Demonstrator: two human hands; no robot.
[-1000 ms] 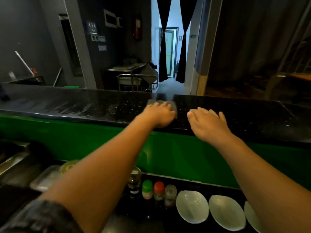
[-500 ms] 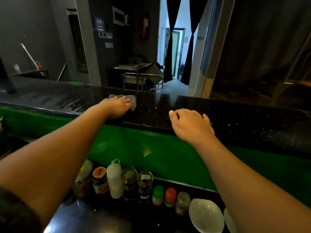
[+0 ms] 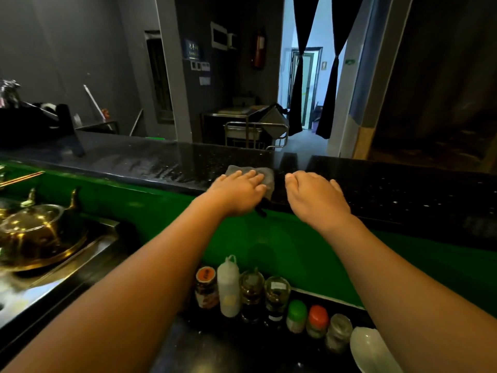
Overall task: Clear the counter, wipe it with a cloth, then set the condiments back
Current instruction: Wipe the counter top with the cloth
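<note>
Both arms outstretched, L hand (image 3: 239,191) flat, R hand (image 3: 317,196) palm-down

Black speckled counter (image 3: 403,189): grey cloth (image 3: 265,175) flat near front edge.

the counter (image 3: 376,184) is black polished stone, speckled and glossy, with wet streaks shining on its left part; the cloth (image 3: 265,175) on it is grey, matt and soft; the front panel (image 3: 295,238) below is smooth green with a dull sheen; the kettle (image 3: 35,232) is bright golden metal on a brushed steel ledge (image 3: 88,254); the squeeze bottle (image 3: 228,286) is milky plastic, the oil bottles (image 3: 277,294) clear glass
</note>
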